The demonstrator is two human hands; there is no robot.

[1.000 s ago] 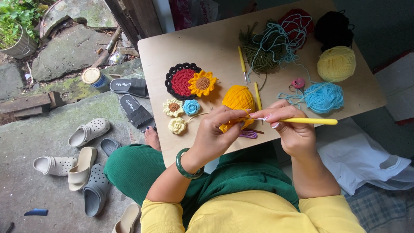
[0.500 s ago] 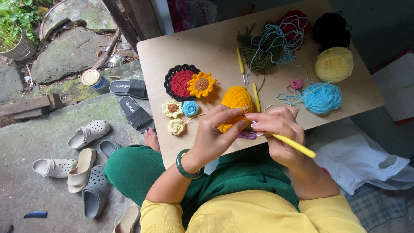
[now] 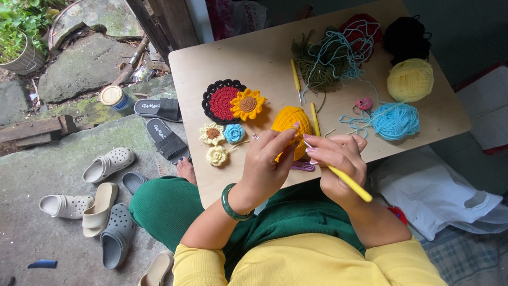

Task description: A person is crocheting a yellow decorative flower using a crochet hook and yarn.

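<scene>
Two hands meet: left hand (image 3: 267, 161) pinching orange crochet piece (image 3: 290, 123), right hand (image 3: 338, 159) at three o'clock gripping yellow crochet hook (image 3: 346, 181).

I see a small table (image 3: 222, 58) with a pale wooden top. It stands on a grey concrete floor (image 3: 32, 238) with green moss near the edge. Big flat grey stones (image 3: 79, 74) lie past the floor. A round metal pot (image 3: 24, 58) with green leaves sits in the top left corner. A dark wooden post (image 3: 159, 24) stands behind the table. Soft daylight falls on everything. On the right lies a checked cloth (image 3: 465, 254), maybe a blanket.
</scene>
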